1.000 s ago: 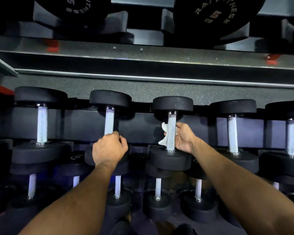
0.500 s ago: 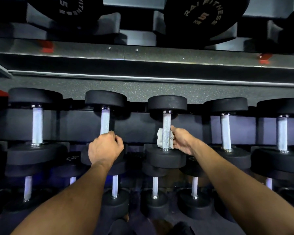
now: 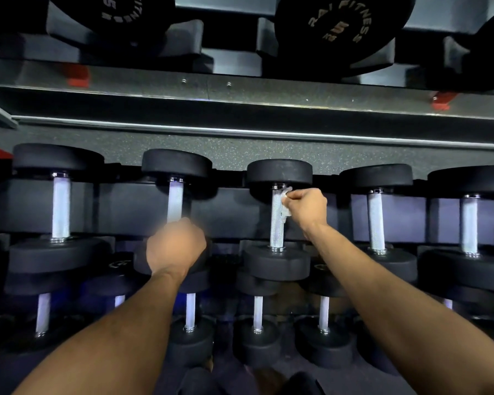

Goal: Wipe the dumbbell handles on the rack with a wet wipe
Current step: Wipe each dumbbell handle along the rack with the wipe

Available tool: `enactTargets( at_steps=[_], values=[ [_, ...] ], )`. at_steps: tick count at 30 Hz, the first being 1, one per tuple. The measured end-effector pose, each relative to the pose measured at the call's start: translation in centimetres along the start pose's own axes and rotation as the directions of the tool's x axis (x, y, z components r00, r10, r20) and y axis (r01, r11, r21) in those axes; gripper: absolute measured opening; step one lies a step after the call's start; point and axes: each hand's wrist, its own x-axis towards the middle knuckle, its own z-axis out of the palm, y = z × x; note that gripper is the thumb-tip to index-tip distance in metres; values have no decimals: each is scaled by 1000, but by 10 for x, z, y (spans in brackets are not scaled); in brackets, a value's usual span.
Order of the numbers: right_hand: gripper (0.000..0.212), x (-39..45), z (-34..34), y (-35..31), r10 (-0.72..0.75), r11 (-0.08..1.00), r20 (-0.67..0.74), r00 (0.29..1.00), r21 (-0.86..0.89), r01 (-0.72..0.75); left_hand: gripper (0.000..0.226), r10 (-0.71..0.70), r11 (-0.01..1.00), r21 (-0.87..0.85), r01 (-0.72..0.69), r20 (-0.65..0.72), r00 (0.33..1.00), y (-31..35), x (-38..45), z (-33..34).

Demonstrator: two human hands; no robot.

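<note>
Several black dumbbells with knurled silver handles lie in a row on the rack. My right hand [image 3: 307, 206] holds a crumpled white wet wipe [image 3: 286, 201] against the upper right side of the middle dumbbell's handle [image 3: 276, 226], just under its far head. My left hand [image 3: 175, 245] is curled round the lower end of the neighbouring dumbbell's handle [image 3: 175, 201] to the left, hiding that part. Both forearms reach up from the bottom of the frame.
More dumbbells flank these: one at far left [image 3: 60, 206], two at right [image 3: 376, 220] [image 3: 469, 226]. A lower row of smaller dumbbells [image 3: 257, 313] lies beneath my arms. Above runs a grey shelf rail [image 3: 240, 109] with larger dumbbell heads [image 3: 340, 27] overhead.
My right hand has slid the wipe up the middle handle, from its lower end to just under the far head. My left hand stays on the neighbouring handle.
</note>
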Motion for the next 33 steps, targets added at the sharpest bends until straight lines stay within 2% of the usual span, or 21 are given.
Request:
enactTargets(
  at_steps=[2,4,7,11,15,16,18,19,21,23,26,28,31,33],
  values=[
    [4,-14,-3,9,-65,991,61,996,-114,72,29,-2,1000,2,2,-2,1000,1,0,-1],
    [9,-29,-5,28,-60,973,142,988,-214,90,29,-2,1000,6,2,2,1000,1,1,0],
    [9,-45,-4,41,-60,958,194,979,-266,111,28,-9,1000,8,9,8,1000,2,1,-1],
    [8,-29,2,17,-222,952,66,973,-202,231,28,-8,1000,15,9,-13,1000,0,0,0],
    [13,-12,7,6,-385,883,18,923,-283,374,28,-9,1000,20,10,-17,1000,0,2,2],
    [15,-16,8,13,-422,855,58,905,-306,418,28,-12,1000,19,13,-11,1000,0,2,2],
    [17,-30,11,29,-483,739,266,834,-387,551,28,-22,1000,13,22,-2,1000,0,2,1],
    [15,-35,12,36,-474,665,389,790,-430,611,28,-22,1000,14,22,1,1000,0,2,1],
    [12,-33,10,34,-457,534,520,722,-488,690,28,-14,1000,18,14,5,1000,0,2,1],
    [11,-22,8,14,-503,385,552,665,-546,744,27,-8,1000,14,8,9,1000,1,2,0],
    [17,-14,6,-10,-536,256,538,650,-631,733,27,-10,1000,6,10,9,1000,1,2,0],
    [20,-24,7,-9,-488,208,577,655,-652,729,28,-5,1000,-9,5,13,1000,1,1,0],
    [22,-49,13,-2,-327,110,722,610,-612,783,28,-1,1000,-18,2,12,1000,-1,2,0],
    [21,-49,13,-4,-293,77,747,596,-603,794,28,7,1000,-20,-6,11,1000,-2,1,1]
  ],
)
